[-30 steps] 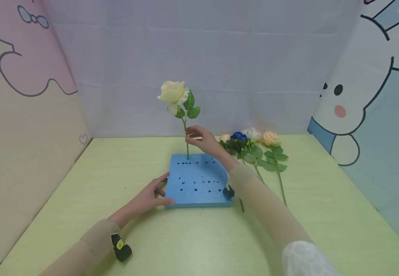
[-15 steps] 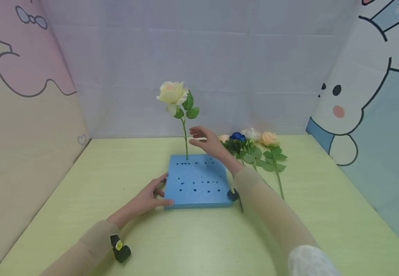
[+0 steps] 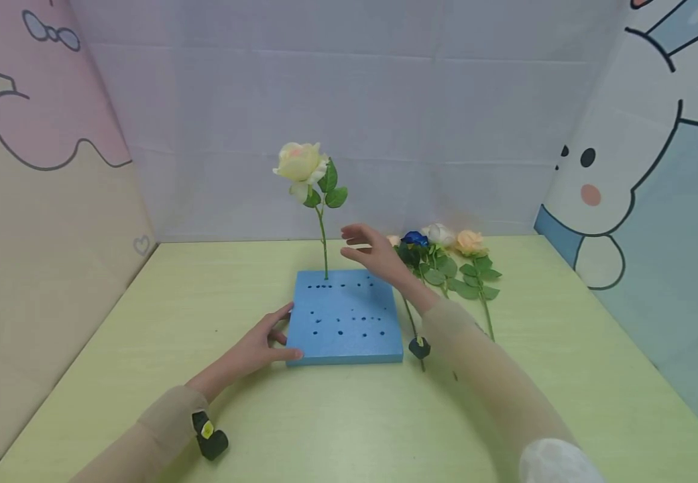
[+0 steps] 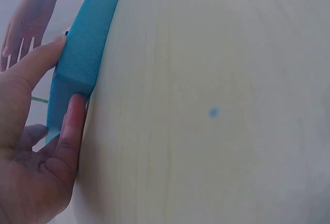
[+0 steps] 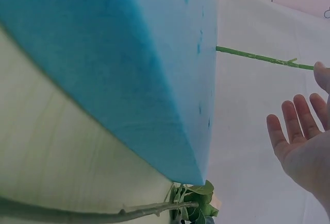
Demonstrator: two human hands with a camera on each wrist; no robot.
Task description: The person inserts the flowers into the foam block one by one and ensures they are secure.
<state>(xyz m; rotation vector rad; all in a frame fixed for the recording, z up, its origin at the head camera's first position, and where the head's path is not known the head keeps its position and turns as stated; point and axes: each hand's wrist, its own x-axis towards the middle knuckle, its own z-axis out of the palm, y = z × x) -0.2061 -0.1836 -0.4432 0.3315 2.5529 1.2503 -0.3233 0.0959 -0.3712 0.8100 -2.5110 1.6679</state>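
A pale cream rose stands upright with its stem in a hole near the back of a blue foam block. My left hand grips the block at its front left corner; in the left wrist view the thumb lies at the upper edge and the other fingers against the side of the block. To the right of the rose, my right hand hangs over the block's back part, fingers loosely bent and holding nothing. The right wrist view shows this hand apart from the green stem.
On the table, right of the block, lie several more roses: a blue rose, a white rose and a peach rose, among others. The right forearm passes over some stems. Rows of small holes mark the block's top.
My right hand has let go of the cream rose's stem and moved to the right, away from it. The rose stays upright in the block, and the left hand keeps its place.
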